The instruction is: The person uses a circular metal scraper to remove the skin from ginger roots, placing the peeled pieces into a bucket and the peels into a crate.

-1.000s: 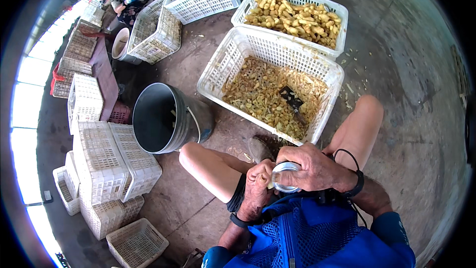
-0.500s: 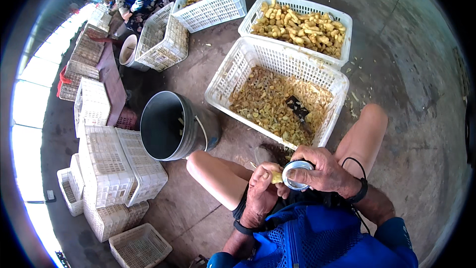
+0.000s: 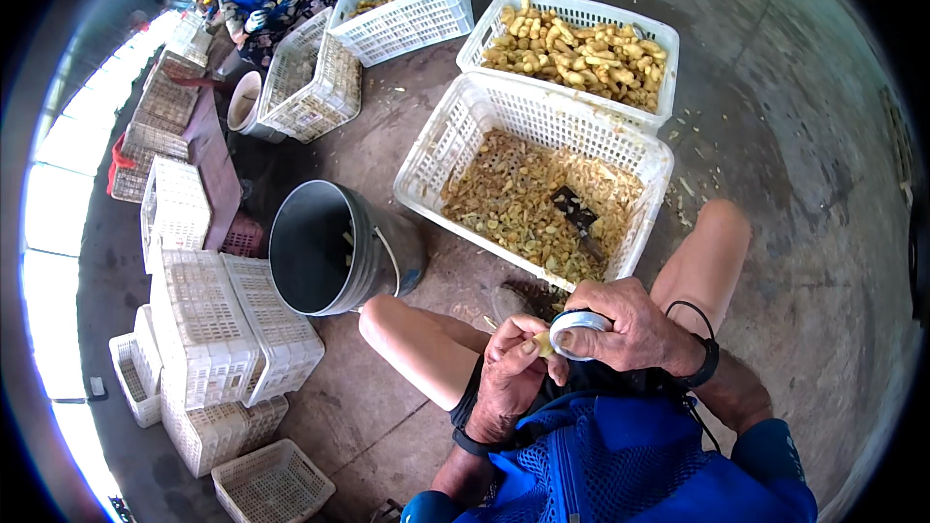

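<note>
Over the lap, just short of the near rim of the scrap-filled crate point(image 3: 620, 150), the left hand point(image 3: 509, 368) pinches a small pale root piece point(image 3: 542, 342); the right hand point(image 3: 630, 329) is closed round a ring-shaped peeler point(image 3: 576, 332). The piece looks light, firm, probably slick, best held by its ends.

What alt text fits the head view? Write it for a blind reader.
Left hand holds a small yellowish piece against a round metal tool in the right hand, above a white crate of peelings; a grey bucket stands left.
</note>
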{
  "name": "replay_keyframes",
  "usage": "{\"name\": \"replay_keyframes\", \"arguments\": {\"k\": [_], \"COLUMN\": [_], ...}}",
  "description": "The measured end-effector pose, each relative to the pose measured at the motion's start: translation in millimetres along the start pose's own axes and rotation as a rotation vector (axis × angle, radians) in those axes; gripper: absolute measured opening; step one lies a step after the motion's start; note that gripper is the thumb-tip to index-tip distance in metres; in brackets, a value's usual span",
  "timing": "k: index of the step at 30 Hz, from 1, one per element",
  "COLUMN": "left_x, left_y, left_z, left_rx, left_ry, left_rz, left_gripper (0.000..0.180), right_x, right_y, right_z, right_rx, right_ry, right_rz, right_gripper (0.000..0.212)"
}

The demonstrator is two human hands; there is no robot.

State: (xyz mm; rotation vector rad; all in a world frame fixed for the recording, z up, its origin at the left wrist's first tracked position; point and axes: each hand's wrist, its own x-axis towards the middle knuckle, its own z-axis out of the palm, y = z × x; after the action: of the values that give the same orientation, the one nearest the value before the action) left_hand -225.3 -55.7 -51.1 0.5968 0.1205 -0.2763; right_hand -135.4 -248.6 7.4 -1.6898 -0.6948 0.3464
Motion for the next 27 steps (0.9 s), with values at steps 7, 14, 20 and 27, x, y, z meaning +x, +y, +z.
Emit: {"name": "replay_keyframes", "arguments": {"k": [7,14,20,27], "left_x": [3.0,3.4,0.8,6.2], "left_y": [1.3,-1.8,-3.1,-4.0], "left_z": [8.0,2.9,1.2,3.9], "left_rx": [-0.013,0.102,-0.048,-0.018], "left_ry": [0.136,0.107,0.045,0.198], "left_rz": [-0.030,-0.018,-0.028,-0.073], "left_gripper": [0.028,0.022,0.024,0.037], "right_x": [1.2,3.0,6.6,2.1], "right_y": [-6.1,7.7,8.6,15.7], "right_z": [0.8,2.4,-31.8,-12.1], "right_rx": [0.155,-0.045,-0.137,0.015], "right_ry": [-0.090,-0.093,0.051,-0.033], "right_rz": [0.019,-0.084,-0.065,-0.069], "right_gripper": [0.028,0.025,0.024,0.029]}}
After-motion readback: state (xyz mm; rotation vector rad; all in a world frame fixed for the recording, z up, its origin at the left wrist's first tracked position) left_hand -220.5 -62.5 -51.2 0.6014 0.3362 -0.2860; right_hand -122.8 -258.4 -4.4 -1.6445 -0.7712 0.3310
